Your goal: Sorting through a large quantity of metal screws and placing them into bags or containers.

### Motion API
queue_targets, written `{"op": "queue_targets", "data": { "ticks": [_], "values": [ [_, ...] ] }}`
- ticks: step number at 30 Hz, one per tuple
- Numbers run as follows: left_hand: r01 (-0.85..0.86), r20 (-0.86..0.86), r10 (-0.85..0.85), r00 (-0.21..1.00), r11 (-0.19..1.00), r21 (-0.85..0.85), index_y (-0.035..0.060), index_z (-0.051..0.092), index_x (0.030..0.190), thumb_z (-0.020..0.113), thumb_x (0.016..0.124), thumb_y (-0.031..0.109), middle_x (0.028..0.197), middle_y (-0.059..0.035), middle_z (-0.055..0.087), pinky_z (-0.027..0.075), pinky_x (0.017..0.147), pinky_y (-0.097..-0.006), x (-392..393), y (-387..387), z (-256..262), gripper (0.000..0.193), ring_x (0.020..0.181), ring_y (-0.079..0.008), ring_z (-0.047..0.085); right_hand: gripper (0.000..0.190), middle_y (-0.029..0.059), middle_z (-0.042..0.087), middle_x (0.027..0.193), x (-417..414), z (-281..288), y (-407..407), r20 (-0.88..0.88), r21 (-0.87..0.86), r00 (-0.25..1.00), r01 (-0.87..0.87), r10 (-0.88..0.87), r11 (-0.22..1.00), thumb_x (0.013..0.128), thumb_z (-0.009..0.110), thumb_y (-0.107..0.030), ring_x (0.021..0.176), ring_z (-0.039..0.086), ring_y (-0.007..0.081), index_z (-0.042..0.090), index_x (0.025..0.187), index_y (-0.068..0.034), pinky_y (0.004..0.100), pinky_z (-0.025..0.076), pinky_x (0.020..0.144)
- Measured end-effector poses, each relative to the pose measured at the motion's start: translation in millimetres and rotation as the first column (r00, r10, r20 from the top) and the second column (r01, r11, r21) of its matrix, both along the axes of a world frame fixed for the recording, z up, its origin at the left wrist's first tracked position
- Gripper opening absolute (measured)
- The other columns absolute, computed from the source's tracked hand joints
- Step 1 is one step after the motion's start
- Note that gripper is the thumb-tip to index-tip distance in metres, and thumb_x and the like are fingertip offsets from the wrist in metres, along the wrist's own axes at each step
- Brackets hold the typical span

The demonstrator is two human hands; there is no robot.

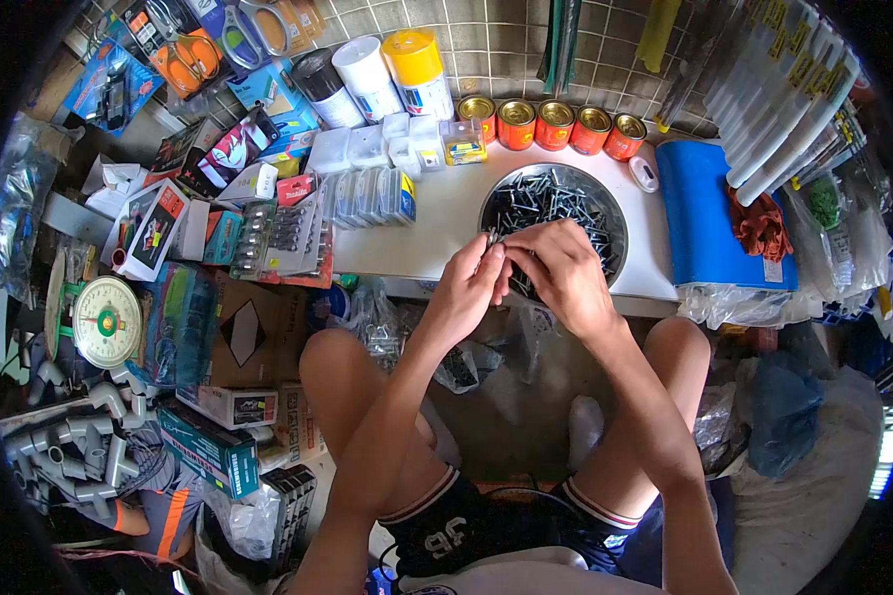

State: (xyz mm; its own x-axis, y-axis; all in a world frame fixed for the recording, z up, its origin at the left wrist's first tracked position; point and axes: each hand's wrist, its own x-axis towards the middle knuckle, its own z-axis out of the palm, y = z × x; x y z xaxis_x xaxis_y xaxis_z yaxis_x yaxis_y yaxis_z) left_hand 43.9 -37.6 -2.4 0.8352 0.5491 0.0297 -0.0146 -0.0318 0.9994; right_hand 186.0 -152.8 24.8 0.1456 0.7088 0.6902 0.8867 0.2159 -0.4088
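Observation:
In the head view, my left hand point(467, 286) pinches small metal fasteners point(493, 238) between thumb and forefinger. My right hand point(562, 271) is bent over from the right, and its fingertips meet the left ones at these pieces. Whether the right fingers also grip a piece is hidden. Both hands are at the front left of a round metal bowl point(621, 230), partly over its rim. Inside the bowl lies a heap of thin, shiny metal fasteners point(543, 197), too small to tell whether they are screws, nails or rivets. The bowl stands on a white tabletop point(387, 249).
Several red cans point(554, 128) line the back, beside spray cans point(359, 71). Clear plastic cases point(368, 197) and carded bits point(290, 234) fill the table's left. At right lies a blue package point(696, 216) with a red cloth point(759, 227). A dial scale point(108, 321) stands far left.

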Motion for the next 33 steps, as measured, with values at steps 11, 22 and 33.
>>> {"op": "queue_targets", "data": {
  "ticks": [11, 22, 33],
  "values": [
    [-0.331, 0.033, 0.399, 0.916, 0.8, -0.501, 0.0021, 0.057, 0.111, 0.045, 0.114, 0.029, 0.088, 0.0014, 0.049, 0.043, 0.065, -0.0272, -15.5, 18.4, 14.5, 0.029, 0.068, -0.0082, 0.044, 0.017, 0.0028, 0.062, 0.115, 6.5, -13.3, 0.4, 0.246, -0.325, 0.957, 0.228, -0.15, 0.918, 0.088, 0.069, -0.011, 0.107, 0.057, 0.0238, 0.077, 0.103, -0.014, 0.0417, 0.044, 0.089],
    [-0.274, -0.012, 0.296, 0.955, 0.868, -0.415, 0.0052, 0.056, 0.11, 0.045, 0.113, 0.029, 0.093, 0.0001, 0.052, 0.044, 0.073, -0.0283, -13.8, 9.3, 12.3, 0.027, 0.075, -0.0105, 0.047, 0.027, 0.0034, 0.059, 0.12, 2.7, -4.4, -0.2, 0.391, -0.383, 0.91, 0.294, -0.134, 0.876, 0.087, 0.071, -0.018, 0.113, 0.053, 0.0247, 0.07, 0.113, -0.016, 0.0463, 0.041, 0.094],
    [-0.255, -0.013, 0.268, 0.963, 0.903, -0.345, 0.0052, 0.058, 0.109, 0.045, 0.114, 0.03, 0.09, 0.001, 0.054, 0.044, 0.07, -0.0262, -8.4, 6.4, 7.4, 0.028, 0.073, -0.009, 0.049, 0.01, 0.0034, 0.065, 0.11, 5.7, 1.8, -5.4, 0.207, -0.384, 0.967, 0.22, -0.149, 0.897, 0.091, 0.072, -0.015, 0.107, 0.058, 0.0244, 0.071, 0.101, -0.012, 0.0449, 0.041, 0.097]
  ]
}}
